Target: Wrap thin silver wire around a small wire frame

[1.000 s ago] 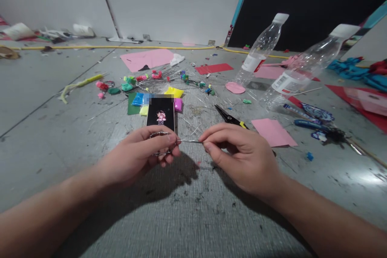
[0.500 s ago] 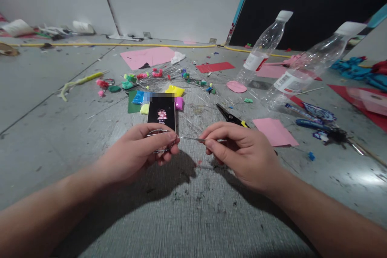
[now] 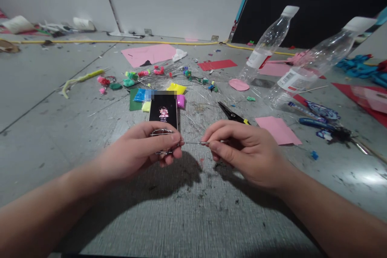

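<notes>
My left hand [image 3: 151, 143] pinches a ring of bent silver wire [image 3: 163, 132] between thumb and fingers; part of the ring is hidden by the hand. A thin straight length of wire [image 3: 192, 142] runs from it across to my right hand [image 3: 242, 153]. The thumb and index finger of that hand grip the wire's other end. Just beyond my left hand lies a phone [image 3: 163, 109] with its screen lit. Black pliers [image 3: 231, 113] with a yellow mark rest on the floor behind my right hand.
Two clear plastic bottles [image 3: 259, 58] stand at the right. Pink paper [image 3: 278, 130] lies beside the right hand. Packets of coloured clay, such as a yellow one [image 3: 177, 88], surround the phone. Wire with coloured bits [image 3: 204, 82] lies farther back. A yellow cable [image 3: 136, 42] runs along the wall.
Both hands still hold the wire, which now looks straighter between them. The whole view has shifted slightly, so most things sit a little farther right.
</notes>
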The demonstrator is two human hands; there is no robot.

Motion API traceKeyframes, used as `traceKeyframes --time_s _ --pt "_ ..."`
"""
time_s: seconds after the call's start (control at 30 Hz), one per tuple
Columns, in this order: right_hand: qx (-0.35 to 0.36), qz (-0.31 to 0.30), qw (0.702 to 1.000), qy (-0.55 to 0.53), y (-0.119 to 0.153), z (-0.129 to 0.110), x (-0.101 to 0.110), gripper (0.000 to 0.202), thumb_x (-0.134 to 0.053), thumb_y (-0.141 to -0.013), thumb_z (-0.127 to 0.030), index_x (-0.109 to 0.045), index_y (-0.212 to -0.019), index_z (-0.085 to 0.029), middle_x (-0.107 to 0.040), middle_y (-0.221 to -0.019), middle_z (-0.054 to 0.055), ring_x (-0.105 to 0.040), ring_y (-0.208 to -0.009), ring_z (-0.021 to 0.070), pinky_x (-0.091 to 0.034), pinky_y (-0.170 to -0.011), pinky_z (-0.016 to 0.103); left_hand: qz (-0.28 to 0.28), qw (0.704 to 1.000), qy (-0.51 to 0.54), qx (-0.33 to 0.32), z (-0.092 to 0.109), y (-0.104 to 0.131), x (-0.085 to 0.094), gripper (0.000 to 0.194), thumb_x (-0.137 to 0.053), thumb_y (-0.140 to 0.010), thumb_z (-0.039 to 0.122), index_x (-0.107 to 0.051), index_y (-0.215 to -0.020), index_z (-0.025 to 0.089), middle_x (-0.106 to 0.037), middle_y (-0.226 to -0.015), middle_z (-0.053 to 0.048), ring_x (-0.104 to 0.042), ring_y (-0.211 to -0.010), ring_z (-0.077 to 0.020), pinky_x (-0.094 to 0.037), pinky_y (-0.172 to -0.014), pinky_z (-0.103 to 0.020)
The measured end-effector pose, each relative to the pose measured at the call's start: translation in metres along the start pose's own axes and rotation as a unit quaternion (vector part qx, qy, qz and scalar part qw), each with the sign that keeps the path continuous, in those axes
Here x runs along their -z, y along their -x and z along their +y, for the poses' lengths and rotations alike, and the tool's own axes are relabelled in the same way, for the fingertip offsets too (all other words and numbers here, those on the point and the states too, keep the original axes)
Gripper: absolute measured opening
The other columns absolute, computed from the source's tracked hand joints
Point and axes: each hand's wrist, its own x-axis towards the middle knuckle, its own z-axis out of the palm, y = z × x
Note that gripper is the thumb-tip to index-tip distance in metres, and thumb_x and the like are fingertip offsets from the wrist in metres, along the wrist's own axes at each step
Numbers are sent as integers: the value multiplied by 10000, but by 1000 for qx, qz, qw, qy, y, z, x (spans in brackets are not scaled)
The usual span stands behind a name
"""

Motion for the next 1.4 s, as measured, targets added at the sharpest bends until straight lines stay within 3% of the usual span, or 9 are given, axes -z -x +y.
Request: traceKeyframes --time_s 0.27,0.47,0.6,0.73,0.97,1.23,1.4 --pt "-46 -49 995 -77 1 -1 4 130 -720 -943 -186 -761 -821 -205 -764 -937 31 -597 -598 87 -496 -524 222 -30 997 -67 -35 3 -1 2 153 -905 -790 291 -801 -711 211 -734 -634 -8 -608 -524 -89 -477 -485 -147" --pt "-180 -56 979 -74 0 -1 6 164 -758 -898 -316 -754 -791 -192 -688 -715 9 -506 -507 88 -352 -427 213 -19 977 -196 -78 6 0 -1 117 -825 -820 261 -791 -717 215 -758 -669 -15 -645 -569 -129 -515 -536 -204" --pt "-216 -46 973 -72 -1 0 4 168 -781 -843 -341 -732 -769 -198 -607 -579 -34 -475 -433 83 -327 -385 207 0 964 -242 -108 3 -2 -1 128 -783 -852 274 -789 -735 222 -761 -682 -14 -643 -578 -135 -521 -553 -217" --pt "-229 -24 972 -39 1 -2 1 184 -741 -851 -358 -725 -758 -201 -636 -588 -21 -479 -421 88 -336 -378 213 20 960 -256 -111 -2 -5 -1 188 -743 -903 282 -784 -731 218 -761 -695 -11 -650 -600 -127 -518 -573 -205" --pt "-167 15 986 23 3 -6 -4 153 -710 -858 -309 -736 -757 -197 -685 -642 -1 -507 -467 97 -374 -412 234 35 965 -241 -97 -6 -1 -3 200 -755 -928 315 -788 -758 217 -765 -713 -1 -659 -638 -122 -527 -612 -200" --pt "-276 39 960 -34 4 -6 -13 158 -715 -866 -297 -715 -765 -176 -750 -664 39 -537 -409 88 -406 -383 202 24 966 -239 -99 -7 -2 -5 187 -736 -942 304 -793 -792 208 -763 -715 8 -669 -660 -121 -530 -630 -201" --pt "-257 44 965 -31 3 -8 -13 142 -712 -856 -269 -712 -753 -172 -677 -611 -10 -538 -438 80 -403 -414 189 23 968 -242 -67 -7 -3 -1 102 -786 -884 307 -796 -838 216 -765 -721 23 -686 -683 -126 -533 -646 -204"
